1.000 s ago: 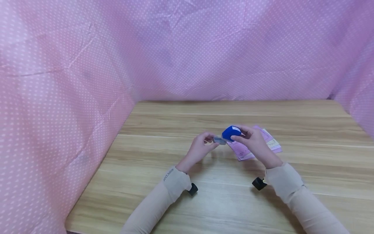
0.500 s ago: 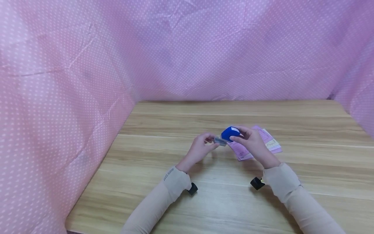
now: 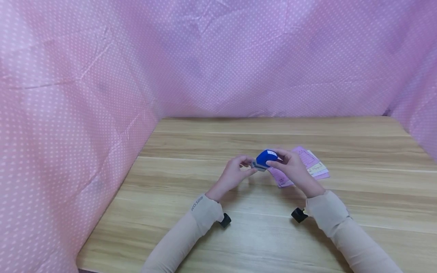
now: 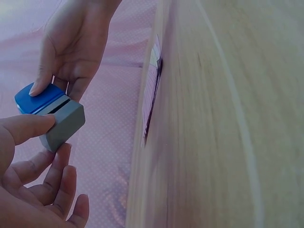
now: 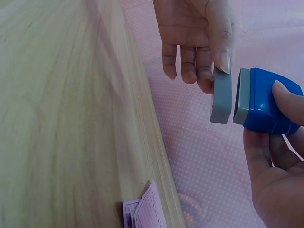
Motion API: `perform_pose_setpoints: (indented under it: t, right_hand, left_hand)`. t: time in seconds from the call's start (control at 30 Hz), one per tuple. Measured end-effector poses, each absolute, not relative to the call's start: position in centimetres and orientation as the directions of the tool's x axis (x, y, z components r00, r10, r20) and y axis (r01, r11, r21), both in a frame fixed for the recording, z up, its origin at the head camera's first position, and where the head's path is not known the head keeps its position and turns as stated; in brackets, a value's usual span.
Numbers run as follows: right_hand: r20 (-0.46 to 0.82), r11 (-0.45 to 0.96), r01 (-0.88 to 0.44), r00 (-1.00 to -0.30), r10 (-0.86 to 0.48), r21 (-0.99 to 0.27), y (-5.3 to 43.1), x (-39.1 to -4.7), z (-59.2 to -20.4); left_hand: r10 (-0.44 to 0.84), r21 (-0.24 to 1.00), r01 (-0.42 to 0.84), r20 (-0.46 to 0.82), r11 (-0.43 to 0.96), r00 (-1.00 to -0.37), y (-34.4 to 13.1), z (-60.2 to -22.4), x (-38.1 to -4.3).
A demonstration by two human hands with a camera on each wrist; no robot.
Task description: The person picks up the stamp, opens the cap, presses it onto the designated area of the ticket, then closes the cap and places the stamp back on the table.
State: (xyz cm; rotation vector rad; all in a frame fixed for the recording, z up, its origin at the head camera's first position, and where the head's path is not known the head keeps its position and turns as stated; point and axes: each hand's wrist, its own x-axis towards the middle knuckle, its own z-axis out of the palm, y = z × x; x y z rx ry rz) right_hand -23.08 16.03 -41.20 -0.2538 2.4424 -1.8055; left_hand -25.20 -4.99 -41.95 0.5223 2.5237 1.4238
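Note:
A blue stamp with a grey base is held between the thumb and fingers of my right hand. My left hand pinches its grey cap between thumb and fingertips. Both parts are in the air above the table. In the right wrist view the stamp's base faces the cap, lined up with a narrow gap between them. From the left wrist view, a dark slit shows between cap and stamp.
Several pink and pale yellow paper slips lie fanned on the wooden table, partly behind my right hand. A pink dotted cloth hangs behind the table and at its sides.
My right hand has moved slightly left and down, bringing the stamp nearer to the cap. The left hand has stayed nearly still, with the cap shifting a little.

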Motion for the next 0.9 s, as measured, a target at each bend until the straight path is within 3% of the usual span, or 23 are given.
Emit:
perform_pose_setpoints:
  t: [0.9]
  right_hand:
    - [0.012,0.313,-0.074,-0.980,-0.197,-0.947,15.85,-23.13,-41.57]
  left_hand:
    - [0.420,0.846,0.239,0.019,0.477,-0.907,-4.98,-41.77,-24.99]
